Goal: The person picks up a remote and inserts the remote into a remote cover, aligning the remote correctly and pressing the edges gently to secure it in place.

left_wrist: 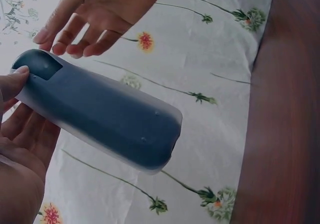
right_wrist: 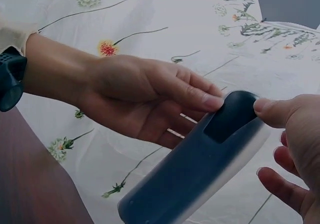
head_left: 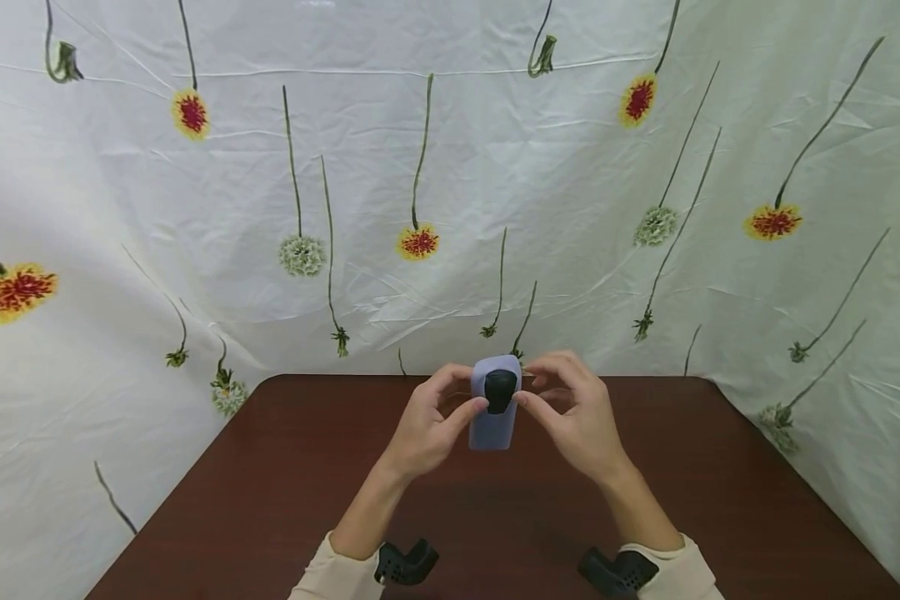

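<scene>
Both hands hold up a long rounded blue-grey case (head_left: 492, 431) with a glossy black piece (head_left: 500, 387) at its upper end; its exact kind is unclear. Small bumps show near the other end of the case (left_wrist: 115, 111). My left hand (head_left: 429, 423) grips its left side, thumb at the edge of the black piece (right_wrist: 233, 115) and fingers behind. On the opposite side, my right hand (head_left: 579, 412) pinches the upper end, its thumb against the black piece. The other right fingers (right_wrist: 282, 186) are bent and apart from the case. The back of the case is partly hidden.
A dark reddish-brown table (head_left: 285, 492) lies below the hands. Behind it hangs a white cloth (head_left: 375, 167) printed with flowers, which also runs down both sides. Each wrist wears a black device, such as the left one (head_left: 407, 562).
</scene>
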The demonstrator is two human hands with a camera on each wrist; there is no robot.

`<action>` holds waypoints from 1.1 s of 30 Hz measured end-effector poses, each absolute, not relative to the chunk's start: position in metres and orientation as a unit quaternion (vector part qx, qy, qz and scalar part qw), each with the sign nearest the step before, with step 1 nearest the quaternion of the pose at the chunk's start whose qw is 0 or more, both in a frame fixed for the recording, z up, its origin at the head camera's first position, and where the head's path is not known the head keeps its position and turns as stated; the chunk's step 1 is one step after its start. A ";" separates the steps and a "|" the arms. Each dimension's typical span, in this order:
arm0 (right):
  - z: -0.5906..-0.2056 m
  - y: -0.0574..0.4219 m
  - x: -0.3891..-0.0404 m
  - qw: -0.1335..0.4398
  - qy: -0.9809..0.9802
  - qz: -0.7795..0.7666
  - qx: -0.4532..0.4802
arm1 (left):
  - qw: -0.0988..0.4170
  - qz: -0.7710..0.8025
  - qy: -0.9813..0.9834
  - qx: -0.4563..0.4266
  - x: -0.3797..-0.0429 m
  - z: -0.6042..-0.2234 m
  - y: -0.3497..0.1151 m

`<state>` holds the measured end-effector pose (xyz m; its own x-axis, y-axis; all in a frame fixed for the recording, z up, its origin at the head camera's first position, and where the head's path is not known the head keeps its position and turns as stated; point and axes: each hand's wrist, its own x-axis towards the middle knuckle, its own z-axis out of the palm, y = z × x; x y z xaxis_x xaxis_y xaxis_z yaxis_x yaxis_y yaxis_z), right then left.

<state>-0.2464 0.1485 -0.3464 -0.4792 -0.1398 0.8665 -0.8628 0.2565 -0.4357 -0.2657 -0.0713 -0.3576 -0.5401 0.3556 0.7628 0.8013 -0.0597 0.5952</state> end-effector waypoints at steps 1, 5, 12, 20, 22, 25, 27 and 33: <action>-0.346 0.149 -0.246 0.374 -0.703 0.488 0.358 | 0.189 -0.579 -0.658 -0.442 -0.266 -0.358 -0.071; -0.344 0.152 -0.244 0.372 -0.708 0.474 0.368 | 0.182 -0.566 -0.660 -0.459 -0.266 -0.358 -0.070; -0.340 0.158 -0.240 0.296 -0.711 0.532 0.351 | 0.170 -0.548 -0.670 -0.471 -0.266 -0.359 -0.070; -0.341 0.158 -0.239 0.306 -0.741 0.495 0.335 | 0.187 -0.530 -0.676 -0.476 -0.268 -0.362 -0.071; -0.341 0.156 -0.239 0.323 -0.749 0.476 0.328 | 0.194 -0.526 -0.678 -0.475 -0.269 -0.364 -0.070; -0.342 0.154 -0.239 0.349 -0.759 0.449 0.316 | 0.204 -0.517 -0.684 -0.472 -0.270 -0.365 -0.069; -0.342 0.152 -0.238 0.364 -0.766 0.432 0.306 | 0.208 -0.513 -0.689 -0.468 -0.269 -0.365 -0.068; -0.345 0.147 -0.240 0.400 -0.779 0.393 0.279 | 0.226 -0.492 -0.704 -0.460 -0.269 -0.365 -0.063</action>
<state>-0.2396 0.1474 -0.3446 -0.5246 -0.1201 0.8429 -0.7495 0.5347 -0.3903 -0.2687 -0.0630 -0.3654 -0.4755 0.4254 0.7700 0.8695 0.0940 0.4850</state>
